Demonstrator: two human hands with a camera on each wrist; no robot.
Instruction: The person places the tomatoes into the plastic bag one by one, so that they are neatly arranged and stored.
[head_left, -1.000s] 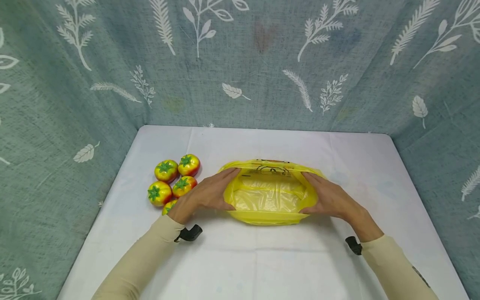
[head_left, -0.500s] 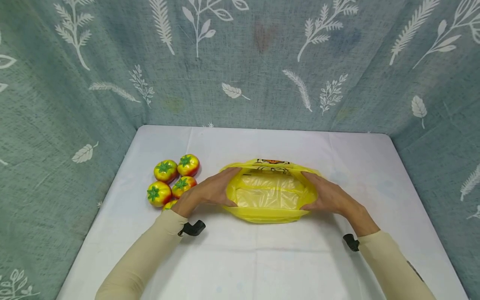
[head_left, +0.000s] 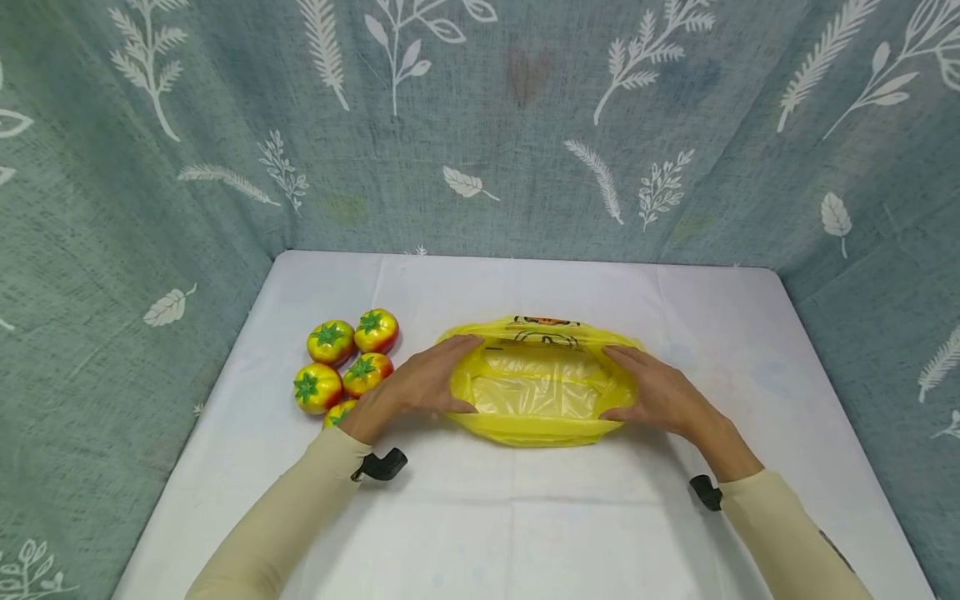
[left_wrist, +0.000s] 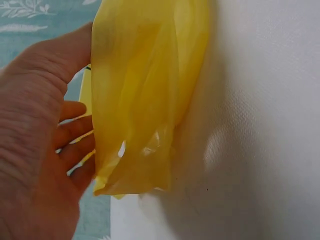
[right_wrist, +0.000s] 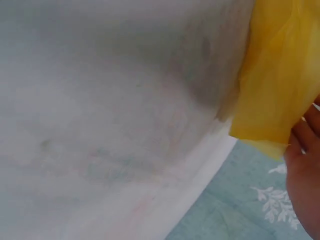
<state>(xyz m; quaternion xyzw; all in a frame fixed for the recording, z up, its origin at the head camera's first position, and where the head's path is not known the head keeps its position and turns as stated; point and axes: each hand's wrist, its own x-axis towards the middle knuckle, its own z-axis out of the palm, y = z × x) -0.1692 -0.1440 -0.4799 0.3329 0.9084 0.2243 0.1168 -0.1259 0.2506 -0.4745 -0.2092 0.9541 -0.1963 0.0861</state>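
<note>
Where a blue-green, leaf-print curtain (head_left: 517, 212) hangs around a white table (head_left: 517, 533), five glossy yellow-and-red fruits (head_left: 318, 390) with green tops cluster at the left, the nearest partly hidden. Just right of them, the person's left hand (head_left: 429, 379) is spread wide, thumb and fingers well apart, touching the left end of a yellow plastic bag (head_left: 536, 432). The bag sits near the table's middle, its mouth gaping upward, dark print on its far side. At its right end, the right hand (head_left: 660, 392) is spread likewise, fingers outstretched by the far rim, thumb by the near one. In the wrist views, the bag hides some fingertips.
</note>
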